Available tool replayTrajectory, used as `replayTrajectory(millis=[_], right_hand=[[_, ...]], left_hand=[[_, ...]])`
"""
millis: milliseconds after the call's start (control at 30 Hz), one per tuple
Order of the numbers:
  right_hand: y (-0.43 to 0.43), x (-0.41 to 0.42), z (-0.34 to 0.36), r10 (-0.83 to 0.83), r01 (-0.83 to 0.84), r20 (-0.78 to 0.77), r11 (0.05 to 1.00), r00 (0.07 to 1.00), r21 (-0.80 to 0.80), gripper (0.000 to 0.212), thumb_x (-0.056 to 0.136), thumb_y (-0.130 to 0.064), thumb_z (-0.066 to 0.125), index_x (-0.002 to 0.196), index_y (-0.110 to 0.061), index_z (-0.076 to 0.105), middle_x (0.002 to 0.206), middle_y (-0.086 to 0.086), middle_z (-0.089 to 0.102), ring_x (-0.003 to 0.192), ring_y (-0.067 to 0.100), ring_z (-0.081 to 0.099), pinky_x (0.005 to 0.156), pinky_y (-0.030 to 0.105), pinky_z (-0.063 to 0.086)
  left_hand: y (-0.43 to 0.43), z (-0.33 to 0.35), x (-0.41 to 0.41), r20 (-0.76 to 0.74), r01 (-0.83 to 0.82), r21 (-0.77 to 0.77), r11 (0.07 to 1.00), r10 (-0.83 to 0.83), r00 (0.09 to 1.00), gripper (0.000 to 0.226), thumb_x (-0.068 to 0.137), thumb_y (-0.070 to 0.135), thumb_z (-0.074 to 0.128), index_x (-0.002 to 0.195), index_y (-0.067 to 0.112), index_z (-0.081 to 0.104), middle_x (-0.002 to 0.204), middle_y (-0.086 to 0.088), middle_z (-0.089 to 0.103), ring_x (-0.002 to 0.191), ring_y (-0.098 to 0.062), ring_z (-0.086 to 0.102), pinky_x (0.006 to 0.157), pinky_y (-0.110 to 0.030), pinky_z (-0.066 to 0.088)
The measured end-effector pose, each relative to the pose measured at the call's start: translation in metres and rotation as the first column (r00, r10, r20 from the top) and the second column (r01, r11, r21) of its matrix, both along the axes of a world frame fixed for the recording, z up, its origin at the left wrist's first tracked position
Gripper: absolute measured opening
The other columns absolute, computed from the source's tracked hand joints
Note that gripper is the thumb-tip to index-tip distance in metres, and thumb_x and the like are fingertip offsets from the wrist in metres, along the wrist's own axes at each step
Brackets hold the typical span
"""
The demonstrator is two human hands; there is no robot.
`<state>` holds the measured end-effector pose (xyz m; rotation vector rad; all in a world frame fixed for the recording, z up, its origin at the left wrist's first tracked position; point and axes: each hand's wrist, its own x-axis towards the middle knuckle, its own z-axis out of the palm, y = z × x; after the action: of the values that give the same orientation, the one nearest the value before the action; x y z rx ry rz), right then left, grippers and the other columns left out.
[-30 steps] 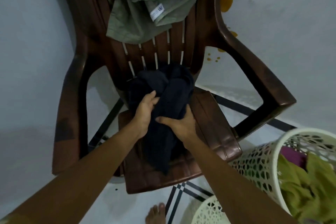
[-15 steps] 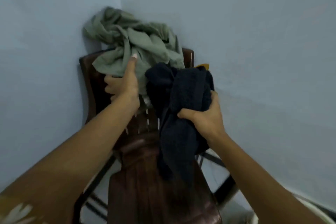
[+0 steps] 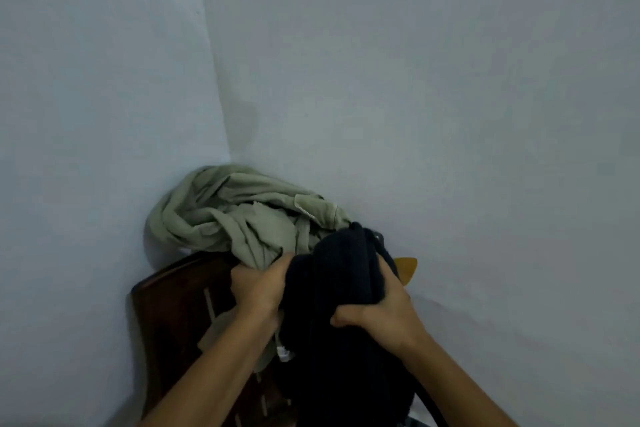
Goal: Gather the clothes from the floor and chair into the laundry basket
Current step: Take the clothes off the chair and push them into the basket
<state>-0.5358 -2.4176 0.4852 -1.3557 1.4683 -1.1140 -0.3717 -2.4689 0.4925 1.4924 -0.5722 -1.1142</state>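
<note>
A crumpled pale green garment is bunched above the top of the dark brown chair back, in the corner of the walls. My left hand is closed on its lower edge. A dark navy garment hangs in a thick bundle in front of the chair, gripped from the right by my right hand. The two hands are close together, the navy cloth between them. The laundry basket is out of view.
Two pale grey walls meet in a corner right behind the chair. A small yellow shape shows on the right wall beside the navy cloth. The chair seat and the floor are hidden.
The view has tilted further up. My left hand has closed on the green garment and pulled it up off the chair back. The right hand has lifted the navy garment beside it.
</note>
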Motion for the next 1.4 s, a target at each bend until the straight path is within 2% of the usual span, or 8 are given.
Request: replayTrajectory(millis=[100,267,600,833,967,1100,1233,1400], right_hand=[[0.008,-0.005,-0.013,0.006,-0.003,0.035,0.996,0.999,-0.091,0.099,0.045,-0.016,0.087,0.126,-0.051,0.043,0.113,-0.020,0.065,0.103,0.004,0.063,0.082,0.035,0.058],[0.045,-0.026,-0.016,-0.123,0.144,0.102,0.958,0.987,-0.247,0.099,0.052,-0.013,0.086,0.127,-0.054,0.036,0.115,-0.036,0.059,0.108,-0.006,0.059,0.081,0.013,0.051],[0.166,-0.128,0.015,-0.279,0.304,0.122,0.852,0.952,-0.427,0.093,0.055,-0.015,0.087,0.135,-0.030,0.042,0.117,-0.027,0.062,0.110,0.001,0.061,0.085,0.019,0.052],[0.353,-0.248,0.000,-0.419,0.432,0.122,0.816,0.900,-0.385,0.092,0.054,-0.011,0.087,0.134,-0.022,0.043,0.114,-0.028,0.063,0.108,-0.001,0.062,0.084,0.014,0.050],[0.450,-0.300,-0.034,-0.473,0.471,0.071,0.830,0.878,-0.297,0.093,0.055,-0.021,0.088,0.131,-0.040,0.039,0.117,-0.034,0.059,0.110,-0.005,0.059,0.085,0.013,0.049],[0.517,-0.335,-0.089,-0.532,0.519,-0.033,0.836,0.846,-0.178,0.097,0.057,-0.028,0.088,0.122,-0.066,0.028,0.119,-0.036,0.054,0.111,-0.012,0.054,0.085,0.006,0.045],[0.559,-0.361,-0.161,-0.570,0.567,-0.120,0.822,0.813,-0.057,0.097,0.058,-0.027,0.087,0.135,-0.043,0.032,0.118,-0.036,0.055,0.111,-0.006,0.056,0.087,0.017,0.047],[0.569,-0.381,-0.241,-0.484,0.535,-0.316,0.840,0.816,0.095,0.112,0.059,-0.041,0.084,0.149,-0.027,0.019,0.129,-0.015,0.056,0.118,0.012,0.053,0.098,0.041,0.047]], left_hand=[[0.011,0.001,-0.003,0.197,0.104,-0.269,0.957,-0.051,0.979,0.028,0.067,0.001,0.081,0.072,0.024,0.064,0.077,0.011,0.066,0.073,-0.003,0.064,0.053,-0.013,0.050],[0.034,0.020,-0.033,0.364,0.275,-0.531,0.802,-0.077,0.928,0.049,0.063,-0.001,0.083,0.095,0.030,0.061,0.095,0.027,0.062,0.089,0.019,0.059,0.078,-0.003,0.047],[0.141,0.060,-0.145,0.390,0.378,-0.684,0.624,-0.124,0.912,0.067,0.057,0.038,0.080,0.114,0.007,0.063,0.111,0.015,0.063,0.109,-0.004,0.062,0.096,-0.026,0.051],[0.313,0.057,-0.280,0.445,0.494,-0.690,0.530,-0.228,0.866,0.037,0.059,0.024,0.083,0.084,0.040,0.062,0.088,0.047,0.060,0.094,0.019,0.058,0.084,-0.007,0.047],[0.393,0.009,-0.343,0.491,0.590,-0.619,0.519,-0.331,0.806,0.040,0.064,0.034,0.075,0.101,0.044,0.062,0.102,0.046,0.057,0.109,0.010,0.056,0.100,-0.026,0.047],[0.453,-0.062,-0.391,0.488,0.684,-0.478,0.551,-0.481,0.729,0.054,0.065,0.024,0.078,0.109,0.039,0.051,0.114,0.032,0.049,0.116,0.017,0.045,0.098,-0.002,0.033],[0.494,-0.149,-0.424,0.366,0.718,-0.223,0.660,-0.626,0.689,0.057,0.065,0.005,0.084,0.110,0.027,0.057,0.112,0.025,0.053,0.118,-0.006,0.050,0.089,0.002,0.036],[0.497,-0.247,-0.435,0.220,0.735,0.095,0.672,-0.734,0.643,0.061,0.070,0.011,0.081,0.125,0.010,0.056,0.129,-0.002,0.059,0.122,-0.020,0.052,0.107,-0.035,0.040]])
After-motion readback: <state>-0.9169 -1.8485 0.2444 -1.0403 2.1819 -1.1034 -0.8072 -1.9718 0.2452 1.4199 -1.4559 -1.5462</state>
